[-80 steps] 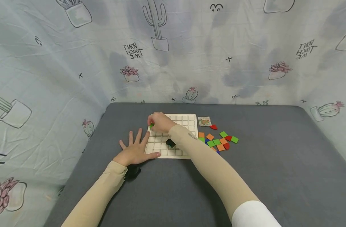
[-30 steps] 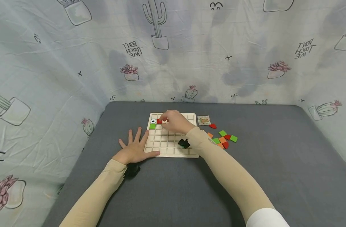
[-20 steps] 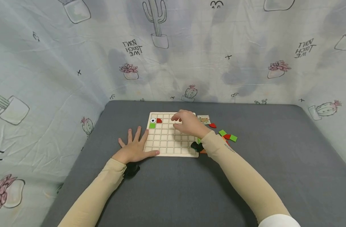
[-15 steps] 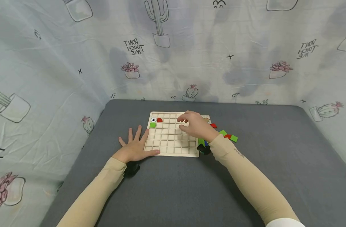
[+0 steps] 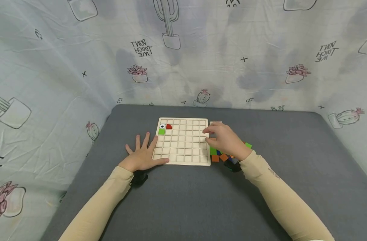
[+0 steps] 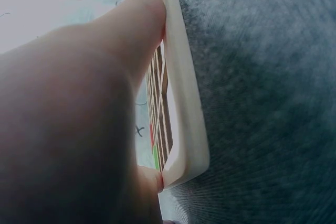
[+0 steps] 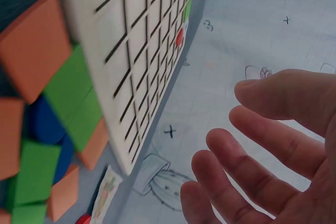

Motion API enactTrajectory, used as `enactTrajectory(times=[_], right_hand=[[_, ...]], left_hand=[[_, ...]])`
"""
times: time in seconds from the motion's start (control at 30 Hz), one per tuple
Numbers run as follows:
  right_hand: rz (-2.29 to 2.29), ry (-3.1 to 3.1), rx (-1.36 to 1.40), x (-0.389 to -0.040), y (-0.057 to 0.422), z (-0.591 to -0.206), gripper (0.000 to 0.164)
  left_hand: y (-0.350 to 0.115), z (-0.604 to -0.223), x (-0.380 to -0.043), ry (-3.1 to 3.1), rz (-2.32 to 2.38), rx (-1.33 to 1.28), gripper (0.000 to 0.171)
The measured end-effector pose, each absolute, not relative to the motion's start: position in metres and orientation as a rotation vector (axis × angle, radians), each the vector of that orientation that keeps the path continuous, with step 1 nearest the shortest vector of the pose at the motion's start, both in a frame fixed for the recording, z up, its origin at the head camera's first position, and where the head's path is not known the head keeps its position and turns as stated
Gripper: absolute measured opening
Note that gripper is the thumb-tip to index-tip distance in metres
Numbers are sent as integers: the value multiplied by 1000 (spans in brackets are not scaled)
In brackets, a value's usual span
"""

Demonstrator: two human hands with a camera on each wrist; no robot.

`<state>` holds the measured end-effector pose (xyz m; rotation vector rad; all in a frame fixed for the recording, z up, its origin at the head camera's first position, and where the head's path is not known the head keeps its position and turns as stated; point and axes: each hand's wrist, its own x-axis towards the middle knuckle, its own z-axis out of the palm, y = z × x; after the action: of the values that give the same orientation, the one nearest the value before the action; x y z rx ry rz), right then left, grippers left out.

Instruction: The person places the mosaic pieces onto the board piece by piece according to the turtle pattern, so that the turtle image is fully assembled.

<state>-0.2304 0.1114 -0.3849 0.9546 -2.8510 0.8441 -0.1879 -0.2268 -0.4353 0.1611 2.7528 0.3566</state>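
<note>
1. R hand [image 5: 227,138] is hovering at board's [image 5: 183,144] right edge, fingers spread, grip isn't holding anything. Loose tiles [image 5: 215,158] are lying right of board, partly hidden by hand; poss. picking wrong colour or two at once, b/c they're crowding together.
2. Wrist cam [image 5: 232,166] is hanging over tiles near board's near-right corner; could be dragging some if hand's dipping. Contact: can't tell.
3. L hand [image 5: 142,159] is resting at board's left, fingers splayed, thumb lying on near-left corner, grip isn't clasping anything. W/o that thumb, board could be sliding under a push.
4. Eye tile [image 5: 162,126], red piece [image 5: 169,126], green tile [image 5: 161,132] are sitting in board's far-left cells; careless knuckle could be unseating them.
5. Card [image 7: 106,192] is lying by board's far-right corner; prob getting shoved if hand's brushing it.
</note>
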Motion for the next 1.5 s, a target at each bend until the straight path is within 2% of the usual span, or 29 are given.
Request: enactTrajectory(times=[0.5,1.13,1.5], right_hand=[[852,-2876,915,-223,139,-399,26],[779,-2950,921,-243,137,-426,29],[718,-2934,1004,-246,140,-430,15]], left_hand=[[-228,-440,-192,2759,346,168,121],[-230,-442,-197,2761,343,175,122],[-230,-441,-197,2760,360,179,121]])
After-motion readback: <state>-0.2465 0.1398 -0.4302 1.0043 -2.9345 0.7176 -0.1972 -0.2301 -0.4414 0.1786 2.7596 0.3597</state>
